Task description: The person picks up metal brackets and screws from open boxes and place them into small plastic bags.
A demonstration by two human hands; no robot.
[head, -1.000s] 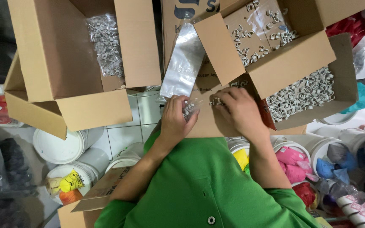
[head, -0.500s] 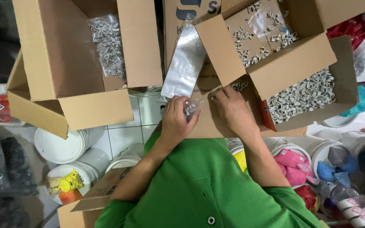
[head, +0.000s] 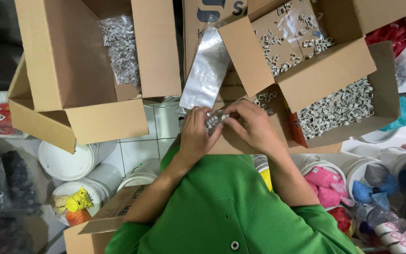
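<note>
Holding a clear plastic bag (head: pixel 206 70), both hands grip its lower end, where a small cluster of pale clips (head: pixel 212 121) sits inside. The bag's long axis runs near vertical in the head view, tilted slightly right at the top; its empty end points away from the person, up between the two open boxes. One such bag is in hand.

The left hand (head: pixel 196 134) has its fingers curled closed around the filled lower end of the bag from the left. The right hand (head: pixel 254 127) pinches the same end from the right, fingertips pressed narrow together on the plastic. The two hands are touching or nearly touching across the bag.

Left of the bag stands one open cardboard box (head: pixel 78 70) holding one already filled bag of clips (head: pixel 121 49). Right of the bag are two cardboard boxes, stacked: an upper box (head: pixel 306 51) with loose clips scattered inside, and a lower box (head: pixel 348 110) heaped with clips. Below the bag, the person's green shirt (head: pixel 226 207) fills the lower centre. White tubs (head: pixel 71 162) stand lower left of the bag.
</note>
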